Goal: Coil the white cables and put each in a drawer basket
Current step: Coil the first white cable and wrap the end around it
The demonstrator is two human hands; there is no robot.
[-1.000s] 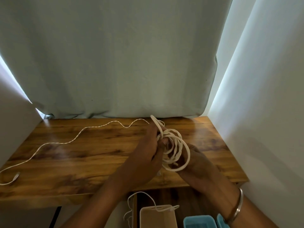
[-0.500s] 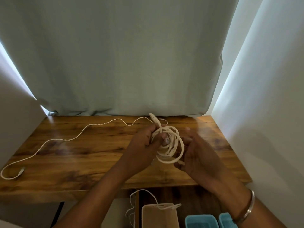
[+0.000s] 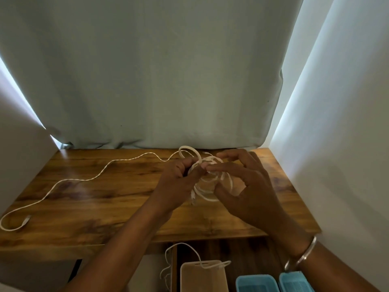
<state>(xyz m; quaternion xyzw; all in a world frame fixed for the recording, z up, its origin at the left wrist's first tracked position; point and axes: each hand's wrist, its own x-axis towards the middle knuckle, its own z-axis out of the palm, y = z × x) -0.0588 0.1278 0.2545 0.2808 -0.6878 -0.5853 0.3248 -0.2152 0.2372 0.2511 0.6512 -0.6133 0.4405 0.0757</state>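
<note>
My left hand (image 3: 179,182) grips a small coil of white cable (image 3: 207,196) above the wooden table (image 3: 94,209). My right hand (image 3: 246,192) reaches over the coil from the right; its index finger and thumb close around the loops while the other fingers spread. The cable's loose tail (image 3: 101,173) snakes left across the table to a connector (image 3: 26,220) near the left edge. Below the table's front edge, an open drawer holds a beige basket (image 3: 203,277) with a second white cable (image 3: 189,248) draped over its rim.
Two blue baskets (image 3: 255,283) (image 3: 294,281) sit right of the beige one in the drawer. A pale curtain (image 3: 147,81) hangs behind the table. White walls close in on the left and the right (image 3: 336,144). A metal bangle (image 3: 301,257) circles my right wrist.
My right hand moved from beside the coil onto it, its index finger and thumb now around the loops. The tail on the table has been drawn slightly shorter toward the coil.
</note>
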